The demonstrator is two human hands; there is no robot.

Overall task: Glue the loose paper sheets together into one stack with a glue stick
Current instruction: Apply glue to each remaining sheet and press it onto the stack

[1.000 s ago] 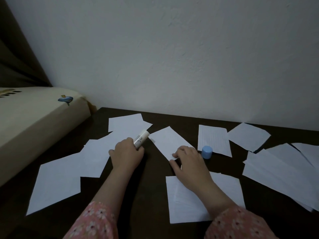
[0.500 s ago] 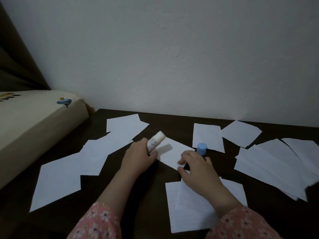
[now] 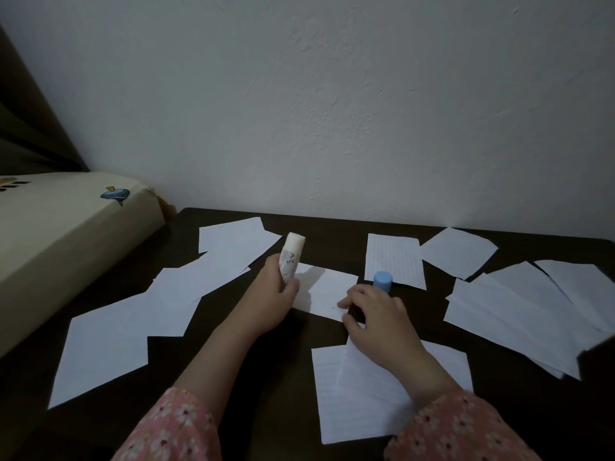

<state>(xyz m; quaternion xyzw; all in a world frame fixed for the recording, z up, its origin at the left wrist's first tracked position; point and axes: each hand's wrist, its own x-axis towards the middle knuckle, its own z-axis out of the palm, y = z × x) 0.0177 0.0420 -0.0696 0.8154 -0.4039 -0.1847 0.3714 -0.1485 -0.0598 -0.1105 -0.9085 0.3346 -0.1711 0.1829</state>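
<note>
Left hand [image 3: 278, 296] grasps uncapped glue stick [image 3: 292, 256] upright; right hand [image 3: 376, 311] rests relaxed on small paper sheet [image 3: 327, 291] at table centre, blue cap [image 3: 382, 281] at its one o'clock; paper light, flimsy; pin it flat.

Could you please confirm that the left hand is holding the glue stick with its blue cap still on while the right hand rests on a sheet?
Not quite: the head view shows the glue stick in the left hand uncapped. The blue cap stands on the table, beyond the right hand, which rests on a sheet.
</note>
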